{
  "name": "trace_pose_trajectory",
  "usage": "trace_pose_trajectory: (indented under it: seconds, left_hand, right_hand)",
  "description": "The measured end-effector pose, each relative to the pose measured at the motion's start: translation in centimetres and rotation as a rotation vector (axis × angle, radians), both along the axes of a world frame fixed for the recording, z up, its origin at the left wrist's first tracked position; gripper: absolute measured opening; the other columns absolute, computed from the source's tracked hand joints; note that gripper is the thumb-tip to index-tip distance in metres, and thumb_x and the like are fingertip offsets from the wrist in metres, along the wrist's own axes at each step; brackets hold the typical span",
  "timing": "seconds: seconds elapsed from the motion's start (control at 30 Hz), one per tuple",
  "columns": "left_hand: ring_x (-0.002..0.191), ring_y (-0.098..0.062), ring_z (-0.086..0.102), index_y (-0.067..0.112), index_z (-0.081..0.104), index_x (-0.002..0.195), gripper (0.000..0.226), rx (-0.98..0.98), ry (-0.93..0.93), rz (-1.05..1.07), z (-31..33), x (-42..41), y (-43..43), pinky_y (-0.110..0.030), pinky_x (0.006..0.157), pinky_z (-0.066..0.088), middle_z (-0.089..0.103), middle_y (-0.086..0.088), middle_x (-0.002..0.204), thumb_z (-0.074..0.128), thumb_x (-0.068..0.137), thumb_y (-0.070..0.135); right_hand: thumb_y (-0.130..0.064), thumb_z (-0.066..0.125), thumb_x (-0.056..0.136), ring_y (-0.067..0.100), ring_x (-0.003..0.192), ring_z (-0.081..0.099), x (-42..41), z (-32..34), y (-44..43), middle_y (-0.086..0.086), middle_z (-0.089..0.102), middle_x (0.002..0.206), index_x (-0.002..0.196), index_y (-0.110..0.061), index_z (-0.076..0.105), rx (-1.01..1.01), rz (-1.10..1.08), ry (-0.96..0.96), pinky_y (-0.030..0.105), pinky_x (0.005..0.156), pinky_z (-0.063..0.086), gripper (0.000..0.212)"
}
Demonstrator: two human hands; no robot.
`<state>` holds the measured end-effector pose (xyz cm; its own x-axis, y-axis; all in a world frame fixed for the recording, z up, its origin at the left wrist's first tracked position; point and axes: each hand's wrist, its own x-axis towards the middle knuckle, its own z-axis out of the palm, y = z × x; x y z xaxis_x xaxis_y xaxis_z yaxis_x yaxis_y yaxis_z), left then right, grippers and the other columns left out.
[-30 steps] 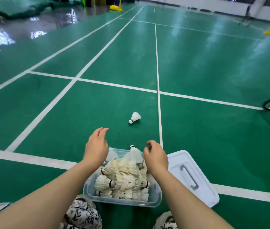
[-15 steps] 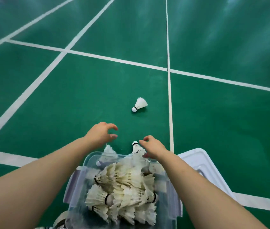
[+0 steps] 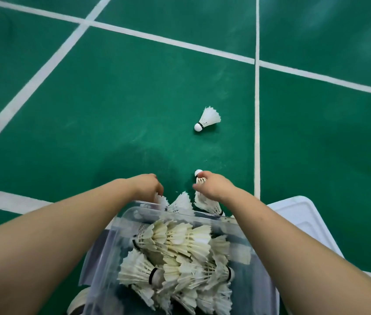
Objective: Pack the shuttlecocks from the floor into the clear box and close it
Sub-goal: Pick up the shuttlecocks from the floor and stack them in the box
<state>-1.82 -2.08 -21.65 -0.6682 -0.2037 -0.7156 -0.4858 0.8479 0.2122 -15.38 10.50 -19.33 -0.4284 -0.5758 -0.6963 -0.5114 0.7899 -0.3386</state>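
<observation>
Lying beyond both hands, one shuttlecock (image 3: 208, 119) near a white line (image 3: 257, 133).

A single head-worn wide-angle camera looks steeply down and forward from close above the clear box (image 3: 180, 258), both forearms reaching away from the lens, the green court floor (image 3: 111, 98) and its white lines (image 3: 257, 110) filling the upper frame.

floor (image 3: 116, 105): green court, white lines | lone shuttlecock (image 3: 207, 119) lay on its side ahead of me | clear box (image 3: 102, 264) sat near me | white lid (image 3: 302, 221) lay flat to its right
</observation>
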Motion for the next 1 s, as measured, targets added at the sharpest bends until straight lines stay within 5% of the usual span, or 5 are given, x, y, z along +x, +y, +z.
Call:
trace_pose_trajectory:
  seconds: [0.27, 0.53, 0.77, 0.9, 1.0]
  left_hand:
    - [0.106, -0.025, 0.055, 0.014, 0.058, 0.109, 0.029, -0.048, 0.159, 0.000, 0.4, -0.4, 0.1, -0.029, 0.083, 0.043, 0.039, -0.004, 0.137, 0.054, 0.083, 0.026]
    - [0.104, -0.031, 0.055, 0.044, 0.018, 0.141, 0.064, -0.023, 0.060, -0.321, 0.7, -3.6, 1.3, -0.037, 0.081, 0.044, 0.050, -0.012, 0.123, 0.045, 0.090, 0.016]
    - [0.106, -0.030, 0.051, 0.034, 0.043, 0.131, 0.042, 0.023, 0.010, -0.414, 0.2, -4.9, 2.6, -0.036, 0.084, 0.040, 0.048, -0.012, 0.123, 0.040, 0.094, 0.015]
    - [0.090, -0.026, 0.044, 0.038, 0.038, 0.132, 0.047, 0.071, 0.003, -0.411, -0.1, -4.8, 2.9, -0.038, 0.080, 0.039, 0.044, -0.011, 0.116, 0.036, 0.094, 0.009]
    - [0.098, -0.029, 0.048, 0.035, 0.047, 0.127, 0.044, 0.074, -0.004, -0.430, -0.2, -4.7, 3.0, -0.038, 0.084, 0.040, 0.043, -0.008, 0.111, 0.036, 0.094, 0.008]
  right_hand:
    - [-0.002, 0.047, 0.084, 0.038, 0.107, 0.056, -0.1, -2.0, -0.2, 0.019, 0.048, 0.131, 0.132, -0.023, 0.047, 0.002, 0.115, 0.192, 0.035, 0.079, 0.046, 0.052]
    - [-0.007, 0.061, 0.082, 0.031, 0.109, 0.057, -1.1, -1.9, -0.1, 0.013, 0.059, 0.125, 0.127, -0.024, 0.053, -0.063, 0.084, 0.172, 0.031, 0.079, 0.047, 0.048]
    - [0.006, 0.050, 0.079, 0.029, 0.108, 0.058, -2.2, -2.4, 0.6, 0.010, 0.054, 0.135, 0.129, -0.029, 0.052, -0.104, 0.124, 0.129, 0.029, 0.075, 0.046, 0.061]
    - [0.007, 0.049, 0.081, 0.025, 0.079, 0.059, -2.7, -2.6, 1.3, 0.008, 0.056, 0.133, 0.122, -0.028, 0.060, -0.197, -0.024, 0.070, 0.027, 0.065, 0.044, 0.055]
    - [0.007, 0.049, 0.082, 0.022, 0.071, 0.052, -2.8, -2.9, 1.5, 0.008, 0.062, 0.121, 0.115, -0.028, 0.065, -0.244, -0.124, 0.028, 0.026, 0.063, 0.043, 0.051]
